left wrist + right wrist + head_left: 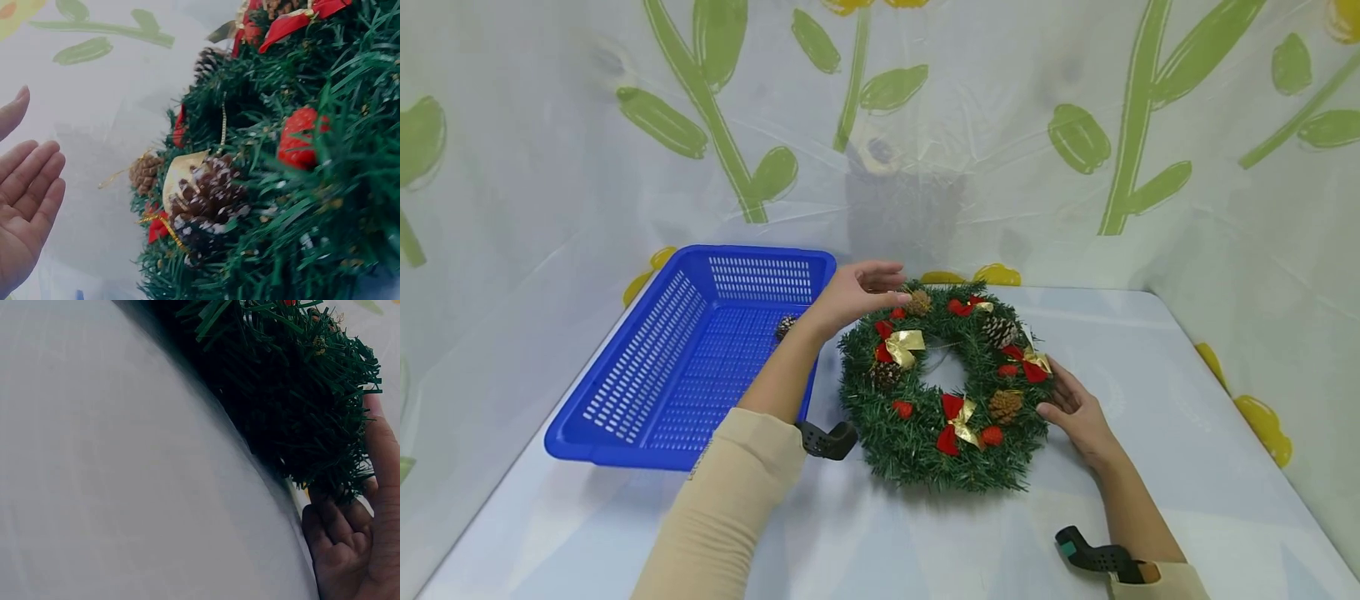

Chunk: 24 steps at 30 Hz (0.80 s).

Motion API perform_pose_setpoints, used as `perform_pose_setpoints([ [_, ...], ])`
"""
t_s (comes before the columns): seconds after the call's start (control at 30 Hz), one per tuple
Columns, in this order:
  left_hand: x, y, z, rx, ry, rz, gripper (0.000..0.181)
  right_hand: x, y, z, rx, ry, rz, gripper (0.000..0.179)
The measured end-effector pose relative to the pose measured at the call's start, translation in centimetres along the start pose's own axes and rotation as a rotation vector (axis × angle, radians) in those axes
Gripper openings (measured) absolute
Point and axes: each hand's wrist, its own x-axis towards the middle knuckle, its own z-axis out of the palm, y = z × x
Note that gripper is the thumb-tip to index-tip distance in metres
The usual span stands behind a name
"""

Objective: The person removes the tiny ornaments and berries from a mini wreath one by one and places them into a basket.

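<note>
A green Christmas wreath [898, 437] lies on the table in the head view, with red and gold bows [957, 423], pine cones [999, 331] and red berry-like balls [902, 409] on it. My left hand [856, 293] hovers at its far left edge with relaxed fingers and nothing in them. In the left wrist view that hand [28, 209] is apart from the greenery, palm showing. At the wreath's right edge my right hand [1081, 421] grips the branches. The right wrist view shows its curled fingers [337, 531] under the rim and the thumb along the outer side.
A blue plastic basket [700, 375] stands left of the wreath, partly behind my left forearm. One pine cone [785, 327] lies inside it near the right wall. Behind the white table [1150, 517] hangs a sheet [985, 100] printed with green leaves and yellow flowers.
</note>
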Motion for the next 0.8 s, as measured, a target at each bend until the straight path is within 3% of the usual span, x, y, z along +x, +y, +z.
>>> perform_pose_setpoints([
  [0.2,-0.7,0.6,1.2,-0.005,0.013,0.003,0.053,0.0,0.0,0.0,0.009,-0.003,0.007,0.073],
  [0.53,-2.5,2.8,3.1,-0.053,0.034,0.079,0.048,-0.1,0.0,0.0,-0.001,0.006,0.008,0.072],
  [0.8,-4.2,3.7,4.1,-0.167,0.130,0.113,0.046,0.0,-0.2,0.1,-0.005,0.003,0.013,0.072],
])
